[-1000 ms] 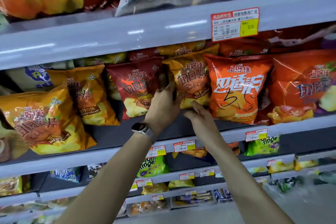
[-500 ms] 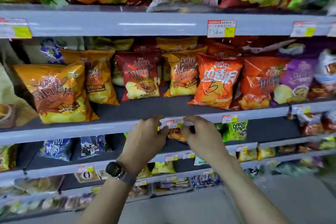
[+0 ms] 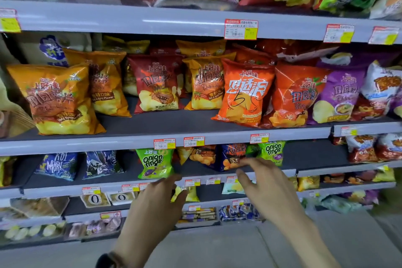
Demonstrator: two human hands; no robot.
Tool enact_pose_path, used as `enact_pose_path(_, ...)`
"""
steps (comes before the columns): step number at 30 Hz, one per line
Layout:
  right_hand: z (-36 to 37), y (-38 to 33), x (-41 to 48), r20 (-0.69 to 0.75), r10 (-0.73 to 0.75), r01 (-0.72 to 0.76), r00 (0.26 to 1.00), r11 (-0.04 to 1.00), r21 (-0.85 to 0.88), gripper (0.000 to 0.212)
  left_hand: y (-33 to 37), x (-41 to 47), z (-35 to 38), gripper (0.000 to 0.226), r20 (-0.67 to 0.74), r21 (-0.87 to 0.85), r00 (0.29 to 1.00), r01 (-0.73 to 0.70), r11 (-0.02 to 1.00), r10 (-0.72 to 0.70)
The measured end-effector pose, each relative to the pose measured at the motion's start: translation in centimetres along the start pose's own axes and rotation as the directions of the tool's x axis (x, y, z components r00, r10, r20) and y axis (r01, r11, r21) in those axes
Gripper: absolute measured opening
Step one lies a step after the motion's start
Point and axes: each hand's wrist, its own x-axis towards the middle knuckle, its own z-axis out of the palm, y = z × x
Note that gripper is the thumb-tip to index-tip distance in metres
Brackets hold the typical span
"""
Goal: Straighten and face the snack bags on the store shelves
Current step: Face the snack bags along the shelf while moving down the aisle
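Seen from the head: at 6 o'clock, left hand (image 3: 156,204) held out, fingers spread, holding nothing, just under the green onion rings bag (image 3: 155,163). At 5 o'clock, right hand (image 3: 267,191) spread and empty too, tips by the blue bag (image 3: 230,156), likely to turn it front.

Green bag (image 3: 154,162) reads "onion rings"; blue bag (image 3: 57,165), "KOI MORI"; orange bag (image 3: 104,85), "Hot & Spicy Flavor"; red-orange bag (image 3: 243,93), handwritten "5.5".

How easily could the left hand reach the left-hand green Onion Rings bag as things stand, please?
Probably easily: the left hand is open and empty, its fingertips just below the left-hand Onion Rings bag, which stands near the front of its shelf with nothing before it.
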Motion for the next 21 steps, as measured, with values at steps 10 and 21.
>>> enact_pose_path(10,-3.0,12.3,7.4,-0.090,0.048,-0.042,0.995,0.997,0.070,0.043,10.1,8.7,4.3,0.047,-0.033,0.042,0.998,-0.044,0.998,0.045)
enact_pose_path(21,-5.5,19.8,16.7,-0.068,0.120,-0.035,0.990,0.698,0.715,0.099,15.6,21.5,5.4,0.103,-0.103,-0.412,0.984,0.088,0.907,-0.143)
